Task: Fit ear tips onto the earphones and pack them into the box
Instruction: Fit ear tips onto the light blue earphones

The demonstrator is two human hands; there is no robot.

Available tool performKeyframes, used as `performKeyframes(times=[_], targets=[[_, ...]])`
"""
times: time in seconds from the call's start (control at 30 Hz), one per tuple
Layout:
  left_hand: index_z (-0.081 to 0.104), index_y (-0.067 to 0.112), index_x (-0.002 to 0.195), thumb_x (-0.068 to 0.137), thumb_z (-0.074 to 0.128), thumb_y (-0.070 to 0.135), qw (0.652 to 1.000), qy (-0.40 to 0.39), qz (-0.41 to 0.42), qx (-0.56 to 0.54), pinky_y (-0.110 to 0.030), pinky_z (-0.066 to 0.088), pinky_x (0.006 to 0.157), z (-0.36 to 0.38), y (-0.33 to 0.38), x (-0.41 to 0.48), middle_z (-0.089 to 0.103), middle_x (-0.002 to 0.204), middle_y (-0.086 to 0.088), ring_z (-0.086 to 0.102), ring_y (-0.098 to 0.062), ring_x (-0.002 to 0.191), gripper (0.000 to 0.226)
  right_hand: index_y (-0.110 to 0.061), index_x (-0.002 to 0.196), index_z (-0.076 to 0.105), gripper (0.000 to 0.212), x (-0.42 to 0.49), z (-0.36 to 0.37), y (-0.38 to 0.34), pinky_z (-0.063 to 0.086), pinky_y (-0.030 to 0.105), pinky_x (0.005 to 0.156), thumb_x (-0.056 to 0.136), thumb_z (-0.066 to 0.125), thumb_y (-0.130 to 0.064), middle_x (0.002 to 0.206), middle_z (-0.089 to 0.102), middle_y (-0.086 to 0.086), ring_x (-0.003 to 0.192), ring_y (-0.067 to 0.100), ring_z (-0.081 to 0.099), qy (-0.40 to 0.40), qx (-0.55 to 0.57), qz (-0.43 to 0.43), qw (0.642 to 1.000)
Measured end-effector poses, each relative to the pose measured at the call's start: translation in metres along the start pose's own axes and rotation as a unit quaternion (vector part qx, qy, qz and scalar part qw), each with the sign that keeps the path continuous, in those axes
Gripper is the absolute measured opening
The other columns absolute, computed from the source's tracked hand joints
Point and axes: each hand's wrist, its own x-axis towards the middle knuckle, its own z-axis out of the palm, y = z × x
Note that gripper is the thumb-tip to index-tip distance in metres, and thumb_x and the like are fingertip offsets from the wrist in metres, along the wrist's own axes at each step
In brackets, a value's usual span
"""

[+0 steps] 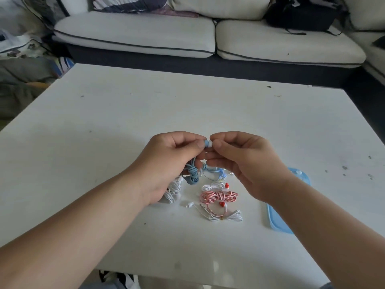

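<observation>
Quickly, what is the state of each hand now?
Left hand: closed, holding the blue earphone, its blue cable hanging below.
Right hand: closed, pinching the white ear tip against the earphone.

two hands (173, 161), several earphone bundles (218, 197), one blue lid (279, 220)

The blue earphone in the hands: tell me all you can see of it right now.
The blue earphone is held above the white table. The left hand pinches its small blue bud; the right hand presses a white ear tip against it. Whether the tip is fully seated is unclear. Its blue cable, wound into a bundle, hangs below the left hand's fingers.
</observation>
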Motion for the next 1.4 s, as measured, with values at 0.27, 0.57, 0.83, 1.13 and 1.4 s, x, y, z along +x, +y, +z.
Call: performKeyframes(times=[0.27, 0.57, 0.83, 1.13, 1.4], targets=[[0.081, 0.015, 0.096, 0.098, 0.067, 0.012, 1.000, -0.013, 0.000, -0.016, -0.033, 0.053, 0.068, -0.018, -0.006, 0.003, 0.070, 0.078, -0.005, 0.064, -0.018, 0.068, 0.015, 0.000, 0.101, 0.070, 0.025, 0.012, 0.008, 0.014, 0.060, 0.029, 0.067, 0.080, 0.071, -0.013, 0.091, 0.073, 0.020, 0.076, 0.024, 0.070, -0.040, 0.021, 0.039, 0.998], [0.080, 0.021, 0.097, 0.098, 0.069, 0.015, 0.993, 0.056, 0.035, 0.097, -0.022, 0.053, 0.059, -0.043, -0.008, 0.007, 0.076, 0.079, -0.002, 0.068, -0.013, 0.066, 0.012, 0.002, 0.099, 0.073, 0.012, 0.021, 0.020, 0.025, 0.062, 0.033, 0.069, 0.093, 0.071, -0.008, 0.087, 0.073, 0.018, 0.073, 0.024, 0.070, 0.008, -0.029, 0.057, 0.998], [0.080, 0.027, 0.090, 0.092, 0.076, 0.026, 0.914, 0.108, 0.092, 0.381, -0.013, 0.048, 0.066, -0.070, -0.027, 0.032, 0.074, 0.077, 0.015, 0.066, 0.002, 0.070, 0.004, 0.001, 0.099, 0.074, 0.013, 0.023, 0.026, 0.038, 0.060, 0.042, 0.075, 0.095, 0.071, -0.011, 0.084, 0.075, 0.017, 0.073, 0.025, 0.068, 0.037, -0.123, 0.077, 0.989], [0.068, 0.031, 0.129, 0.097, 0.065, 0.034, 0.860, 0.032, 0.116, 0.495, -0.027, 0.045, 0.072, -0.057, -0.024, 0.031, 0.064, 0.085, 0.013, 0.059, -0.013, 0.080, 0.032, -0.003, 0.096, 0.076, 0.011, 0.023, 0.027, 0.041, 0.060, 0.035, 0.067, 0.095, 0.070, -0.013, 0.082, 0.076, 0.013, 0.071, 0.021, 0.070, 0.023, -0.168, 0.069, 0.983], [0.071, 0.027, 0.113, 0.095, 0.060, 0.021, 0.789, 0.029, 0.141, 0.597, -0.041, 0.055, 0.078, -0.065, -0.029, 0.011, 0.055, 0.104, 0.005, 0.062, -0.025, 0.085, 0.022, -0.005, 0.096, 0.076, 0.009, 0.021, 0.025, 0.039, 0.060, 0.038, 0.071, 0.096, 0.069, -0.010, 0.086, 0.077, 0.016, 0.070, 0.021, 0.070, 0.019, -0.188, 0.061, 0.980]])
